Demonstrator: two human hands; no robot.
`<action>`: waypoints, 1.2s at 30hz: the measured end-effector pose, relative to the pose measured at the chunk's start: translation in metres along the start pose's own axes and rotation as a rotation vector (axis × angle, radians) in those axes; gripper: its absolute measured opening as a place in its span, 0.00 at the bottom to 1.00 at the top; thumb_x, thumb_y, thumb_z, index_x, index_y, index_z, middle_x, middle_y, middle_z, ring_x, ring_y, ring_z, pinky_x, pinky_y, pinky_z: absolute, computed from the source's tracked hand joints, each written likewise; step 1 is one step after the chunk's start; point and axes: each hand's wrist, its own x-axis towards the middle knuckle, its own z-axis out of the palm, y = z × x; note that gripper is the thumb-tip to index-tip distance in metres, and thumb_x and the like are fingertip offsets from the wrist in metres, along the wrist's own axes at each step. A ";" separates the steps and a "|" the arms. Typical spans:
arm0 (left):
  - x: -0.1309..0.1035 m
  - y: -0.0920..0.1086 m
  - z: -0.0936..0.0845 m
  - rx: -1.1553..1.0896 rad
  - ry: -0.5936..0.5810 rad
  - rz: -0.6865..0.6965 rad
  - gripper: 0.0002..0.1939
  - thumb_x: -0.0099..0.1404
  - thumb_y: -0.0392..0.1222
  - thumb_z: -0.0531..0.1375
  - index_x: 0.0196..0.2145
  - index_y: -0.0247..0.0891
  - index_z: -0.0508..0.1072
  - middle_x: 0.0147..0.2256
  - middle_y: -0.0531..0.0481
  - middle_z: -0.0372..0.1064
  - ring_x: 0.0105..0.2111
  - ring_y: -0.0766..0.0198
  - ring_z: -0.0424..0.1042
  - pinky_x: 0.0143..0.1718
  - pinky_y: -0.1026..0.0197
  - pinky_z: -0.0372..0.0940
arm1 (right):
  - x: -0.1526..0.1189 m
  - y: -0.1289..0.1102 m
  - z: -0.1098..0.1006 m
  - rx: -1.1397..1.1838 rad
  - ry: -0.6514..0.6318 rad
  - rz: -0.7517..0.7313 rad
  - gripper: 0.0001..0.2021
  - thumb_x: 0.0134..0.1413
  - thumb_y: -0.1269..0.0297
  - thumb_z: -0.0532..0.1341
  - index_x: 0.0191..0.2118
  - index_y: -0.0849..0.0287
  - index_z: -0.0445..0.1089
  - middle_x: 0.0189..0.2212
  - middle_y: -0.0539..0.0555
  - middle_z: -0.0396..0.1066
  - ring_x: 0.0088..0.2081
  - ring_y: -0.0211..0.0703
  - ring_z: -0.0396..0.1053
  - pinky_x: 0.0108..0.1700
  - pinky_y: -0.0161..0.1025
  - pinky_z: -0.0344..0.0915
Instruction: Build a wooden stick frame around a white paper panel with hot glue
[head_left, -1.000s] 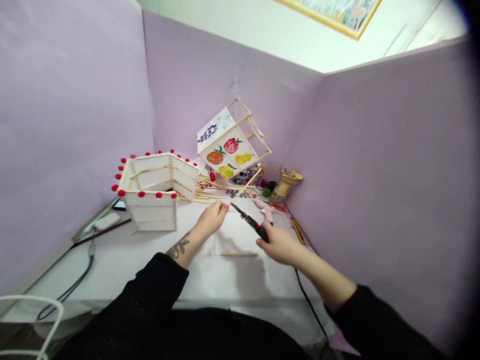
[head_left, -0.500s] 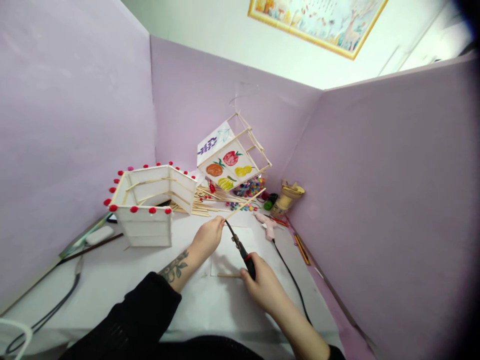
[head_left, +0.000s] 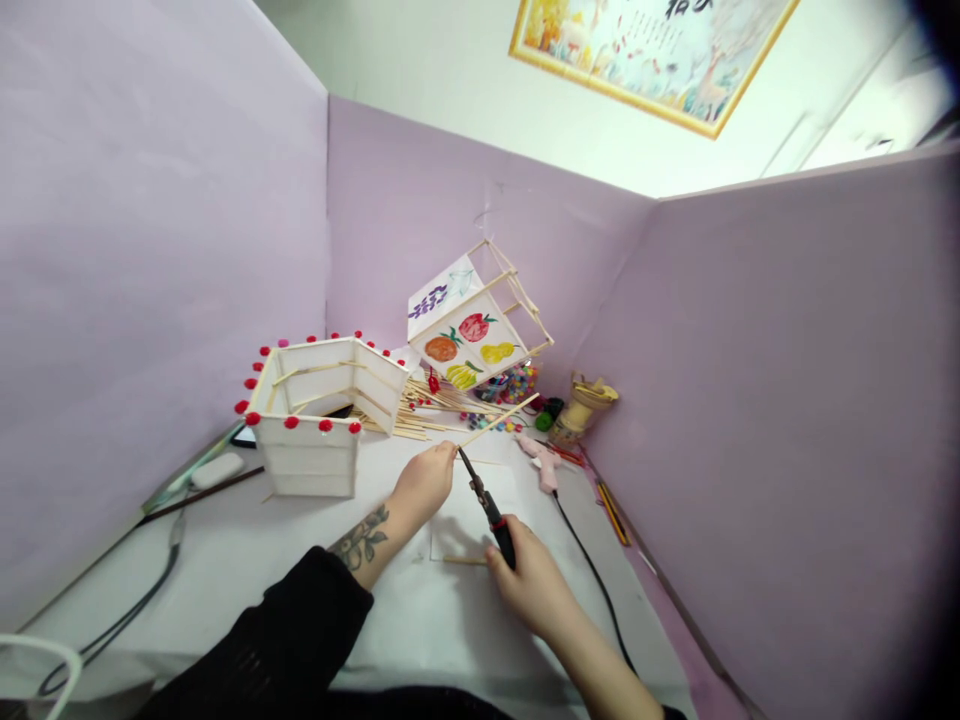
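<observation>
My left hand (head_left: 429, 477) pinches one end of a thin wooden stick (head_left: 501, 418), which slants up to the right. In my right hand (head_left: 523, 572) are black-handled pliers (head_left: 487, 503), their jaws touching the stick beside my left fingertips. Another short stick (head_left: 463, 560) lies on the white table by my right fingers, over a sheet of white paper (head_left: 495, 485). Whether the jaws are fully closed is too small to tell.
A white paper frame with red pompoms (head_left: 307, 465) stands at left. Behind are a tilted fruit-painted lantern (head_left: 472, 330), loose sticks (head_left: 409, 422) and beads (head_left: 491, 423). A pink glue gun (head_left: 541, 462) with a black cord lies right. Purple panels (head_left: 480, 180) enclose the table.
The whole view has shifted slightly, so everything appears a little lower and further right. Both hands keep nearly the same hold on the stick and pliers.
</observation>
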 end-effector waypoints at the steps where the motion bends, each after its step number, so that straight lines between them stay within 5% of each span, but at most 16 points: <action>1: 0.000 0.000 -0.001 0.003 -0.004 -0.003 0.13 0.71 0.36 0.44 0.43 0.37 0.68 0.42 0.43 0.74 0.44 0.59 0.73 0.45 0.60 0.63 | 0.000 0.000 0.000 0.003 0.001 -0.004 0.08 0.53 0.66 0.54 0.40 0.59 0.62 0.36 0.58 0.69 0.39 0.51 0.67 0.40 0.41 0.60; 12: -0.003 0.003 -0.012 -0.021 -0.021 -0.019 0.12 0.69 0.36 0.46 0.39 0.39 0.69 0.38 0.45 0.75 0.41 0.60 0.73 0.42 0.61 0.62 | 0.002 0.001 0.003 0.060 0.057 -0.024 0.08 0.51 0.66 0.55 0.39 0.59 0.61 0.37 0.59 0.69 0.39 0.50 0.67 0.41 0.42 0.62; 17: -0.006 0.010 -0.015 -0.011 -0.029 -0.015 0.12 0.68 0.34 0.46 0.38 0.39 0.69 0.36 0.45 0.75 0.40 0.59 0.74 0.40 0.61 0.62 | 0.006 0.007 0.000 0.211 0.038 0.131 0.21 0.49 0.61 0.57 0.50 0.61 0.57 0.41 0.59 0.70 0.40 0.50 0.70 0.42 0.42 0.63; 24: -0.008 0.020 -0.022 0.031 -0.027 0.013 0.12 0.68 0.34 0.47 0.41 0.39 0.69 0.38 0.44 0.74 0.41 0.59 0.73 0.43 0.61 0.62 | 0.009 0.001 -0.014 0.166 -0.060 0.105 0.09 0.51 0.61 0.56 0.37 0.60 0.64 0.33 0.55 0.70 0.35 0.46 0.67 0.38 0.38 0.60; 29: -0.003 0.009 -0.022 0.190 -0.075 -0.103 0.15 0.72 0.42 0.45 0.43 0.37 0.69 0.38 0.41 0.75 0.40 0.55 0.75 0.39 0.58 0.64 | 0.021 -0.003 -0.016 0.244 -0.155 0.153 0.09 0.52 0.59 0.57 0.34 0.60 0.64 0.26 0.51 0.67 0.29 0.40 0.64 0.31 0.34 0.57; 36: 0.006 -0.012 -0.010 0.226 -0.091 -0.163 0.16 0.71 0.41 0.45 0.44 0.38 0.70 0.36 0.40 0.76 0.38 0.53 0.76 0.37 0.58 0.64 | 0.043 -0.005 -0.009 0.330 -0.267 0.229 0.09 0.52 0.58 0.57 0.33 0.60 0.63 0.21 0.48 0.65 0.22 0.37 0.63 0.25 0.33 0.56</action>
